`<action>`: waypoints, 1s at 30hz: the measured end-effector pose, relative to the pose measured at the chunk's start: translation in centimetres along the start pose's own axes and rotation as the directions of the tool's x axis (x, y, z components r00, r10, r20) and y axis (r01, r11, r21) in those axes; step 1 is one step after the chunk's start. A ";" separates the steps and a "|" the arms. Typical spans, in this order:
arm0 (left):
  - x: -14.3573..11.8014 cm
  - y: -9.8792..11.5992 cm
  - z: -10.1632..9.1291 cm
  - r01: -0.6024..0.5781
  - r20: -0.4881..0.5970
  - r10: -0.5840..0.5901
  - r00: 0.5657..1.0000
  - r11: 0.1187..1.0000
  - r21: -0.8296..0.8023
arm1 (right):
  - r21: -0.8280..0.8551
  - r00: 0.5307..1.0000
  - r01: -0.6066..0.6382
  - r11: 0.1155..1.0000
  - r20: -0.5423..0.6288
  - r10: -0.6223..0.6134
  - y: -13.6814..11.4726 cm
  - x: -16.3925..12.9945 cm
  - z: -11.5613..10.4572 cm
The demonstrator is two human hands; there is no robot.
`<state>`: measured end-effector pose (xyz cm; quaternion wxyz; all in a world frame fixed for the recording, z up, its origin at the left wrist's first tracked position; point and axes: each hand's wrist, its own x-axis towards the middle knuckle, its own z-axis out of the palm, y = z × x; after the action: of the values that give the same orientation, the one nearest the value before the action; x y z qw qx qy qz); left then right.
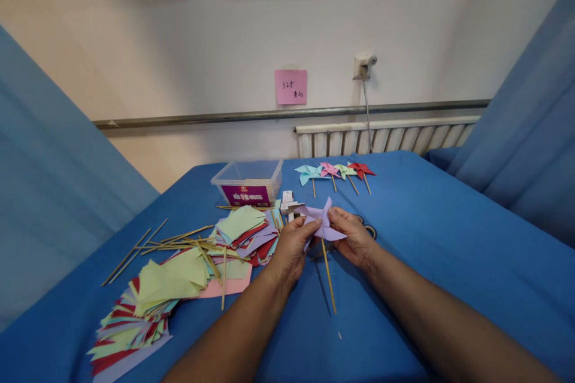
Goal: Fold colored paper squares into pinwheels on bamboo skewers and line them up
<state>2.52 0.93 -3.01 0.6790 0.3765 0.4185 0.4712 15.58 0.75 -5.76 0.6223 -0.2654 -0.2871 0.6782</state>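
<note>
From the head — forward, down, table (449, 275) close

Held pinwheel (326, 223) lilac, stick (329, 278) tan; tablecloth (431, 239) plain blue; wall note (291, 87) pink.

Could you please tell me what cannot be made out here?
- Head view: top of the held stick, behind the purple pinwheel.
- Head view: part of the black-ringed tool, behind the right hand.
- Head view: what the pale scrap is; too small.
- Head view: left forearm, cut off by the bottom edge.
</note>
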 end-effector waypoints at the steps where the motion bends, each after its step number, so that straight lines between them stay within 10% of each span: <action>1: 0.1 0.0 0.0 -0.004 0.005 0.004 1.000 1.000 0.007 | -0.006 1.000 0.002 1.000 0.000 -0.002 0.1 0.1 -0.1; 30: -0.1 0.6 -0.4 0.184 0.160 -0.178 0.971 0.983 -0.022 | -0.022 0.998 -0.016 1.000 0.054 0.017 -2.2 0.0 -0.7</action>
<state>1.90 1.07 -2.60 0.7570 0.3603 0.3874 0.3835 17.60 0.89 -4.69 0.6058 -0.2560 -0.3090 0.6870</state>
